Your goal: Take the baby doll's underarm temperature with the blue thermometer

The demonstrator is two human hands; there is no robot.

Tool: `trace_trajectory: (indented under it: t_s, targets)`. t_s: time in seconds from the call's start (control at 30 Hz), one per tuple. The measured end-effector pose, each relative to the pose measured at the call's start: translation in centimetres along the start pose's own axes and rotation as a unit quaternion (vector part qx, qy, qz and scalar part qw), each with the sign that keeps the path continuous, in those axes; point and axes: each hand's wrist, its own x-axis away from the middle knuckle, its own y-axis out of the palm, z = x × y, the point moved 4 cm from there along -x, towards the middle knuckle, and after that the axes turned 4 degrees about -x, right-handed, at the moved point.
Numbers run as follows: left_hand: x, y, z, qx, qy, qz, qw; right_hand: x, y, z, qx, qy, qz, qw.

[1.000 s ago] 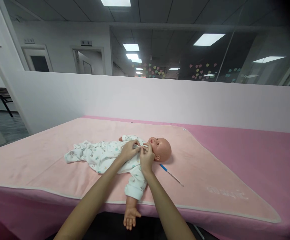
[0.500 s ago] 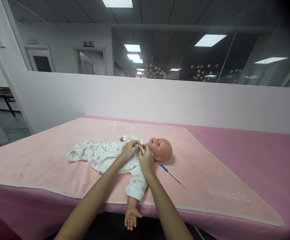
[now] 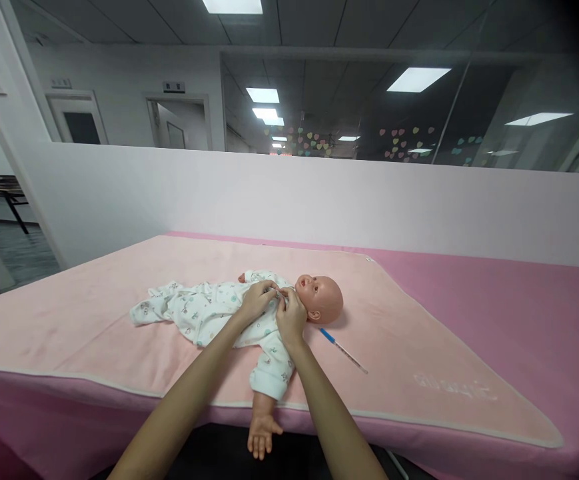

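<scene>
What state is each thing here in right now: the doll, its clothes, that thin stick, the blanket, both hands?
blanket, spread flat.
doll, lying on its back, near arm hanging past the blanket's edge.
romper, on the doll, neckline pinched by both hands.
thermometer, lying flat beside the doll's head, untouched.
left hand, fingers closed on the romper's neckline.
right hand, fingers closed on the romper's neckline.

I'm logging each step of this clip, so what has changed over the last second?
Nothing visibly changed. The left hand and right hand stay pinched on the romper at the neck of the doll, taking hold of nothing new and letting nothing go. The doll lies as before on the pink blanket, and the thermometer rests beside its head, untouched.
</scene>
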Motion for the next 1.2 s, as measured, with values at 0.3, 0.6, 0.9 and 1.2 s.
trace_trajectory:
  t_s: [0.3,0.6,0.9,1.2]
  targets:
    - [-0.1,-0.2,0.6,-0.031,-0.003,-0.02,0.999,0.0,-0.1,-0.1,-0.03,0.008,0.008,0.999]
    - [0.1,-0.5,1.3,-0.033,-0.007,-0.019,0.999,0.1,-0.1,0.2,-0.019,0.034,0.026,0.999]
    - [0.0,-0.3,0.7,-0.005,-0.017,-0.006,1.0,0.0,-0.1,0.0,-0.004,0.018,0.029,0.999]
    - [-0.1,-0.1,-0.1,0.021,-0.011,0.008,1.0,-0.1,-0.1,0.1,-0.002,0.017,0.03,0.999]
